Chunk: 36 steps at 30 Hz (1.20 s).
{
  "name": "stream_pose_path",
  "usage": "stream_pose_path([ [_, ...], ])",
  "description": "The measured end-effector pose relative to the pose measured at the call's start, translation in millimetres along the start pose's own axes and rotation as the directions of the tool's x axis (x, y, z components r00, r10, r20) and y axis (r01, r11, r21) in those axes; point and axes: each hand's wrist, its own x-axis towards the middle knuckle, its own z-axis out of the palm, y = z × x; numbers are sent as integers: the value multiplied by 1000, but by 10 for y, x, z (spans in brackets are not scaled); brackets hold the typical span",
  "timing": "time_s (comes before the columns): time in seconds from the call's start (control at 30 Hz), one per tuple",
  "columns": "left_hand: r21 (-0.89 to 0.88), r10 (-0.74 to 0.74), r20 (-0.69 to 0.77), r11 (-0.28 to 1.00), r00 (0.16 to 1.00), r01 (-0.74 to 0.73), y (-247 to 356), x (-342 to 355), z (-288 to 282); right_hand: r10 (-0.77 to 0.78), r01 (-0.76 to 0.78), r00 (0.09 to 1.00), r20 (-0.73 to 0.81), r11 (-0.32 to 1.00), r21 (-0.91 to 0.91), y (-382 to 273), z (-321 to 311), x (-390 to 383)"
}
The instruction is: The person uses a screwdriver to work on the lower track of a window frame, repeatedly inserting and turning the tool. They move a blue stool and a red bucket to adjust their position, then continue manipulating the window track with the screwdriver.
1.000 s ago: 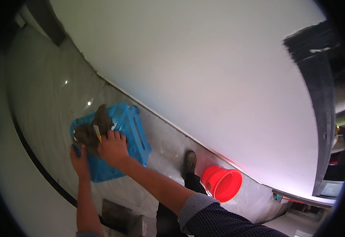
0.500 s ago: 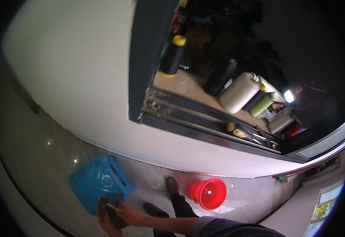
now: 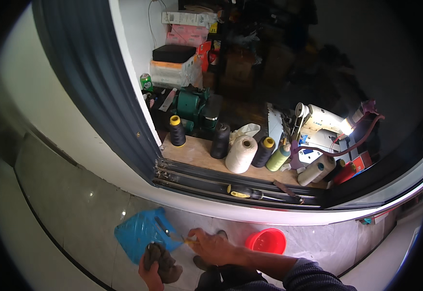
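My left hand (image 3: 150,276) is at the lower left, closed around a lumpy grey-brown bundle (image 3: 162,264), which may be cloth or a soft shoe; its kind is unclear. Apart from it, to the right, my right hand (image 3: 215,248) grips a slim tool with a yellowish handle (image 3: 190,241). Its pale end points left, toward the blue plastic stool (image 3: 133,233), and is blurred. The stool stands on the floor just beyond the bundle, with a long slot in its top.
Right of my right hand stands a red bucket (image 3: 266,241). A window sill (image 3: 199,150) ahead holds several thread cones, including a white cone (image 3: 241,154). A yellow-and-black screwdriver (image 3: 244,191) lies in the window track. Behind are a sewing machine (image 3: 320,120) and a green motor-like machine (image 3: 189,104).
My right hand has drawn away from the bundle toward the right, with the slim tool in it. My left hand keeps the bundle. The view has shifted, showing more beyond the window.
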Motion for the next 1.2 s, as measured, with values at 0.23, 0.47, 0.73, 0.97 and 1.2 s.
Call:
stream_pose_path([
  [0.23,92,156,138,981,978,-169,837,-121,809,-198,152,947,-251,970,-192,-19,-1196,-98],
  [0.47,239,238,275,921,931,-307,1175,80,1117,-275,108,931,-242,838,-535,-39,-1623,118],
  [0.73,328,229,423,864,877,-383,1353,646,1141,-123,-1,980,-158,786,-619,7,-1215,863],
  [0.97,358,221,475,836,852,-416,1477,958,1035,-127,-34,967,-221,795,-606,-312,-789,1530],
  [1.2,344,216,507,837,834,-426,1366,1106,918,-153,90,982,-106,889,-448,-221,-1020,1630],
])
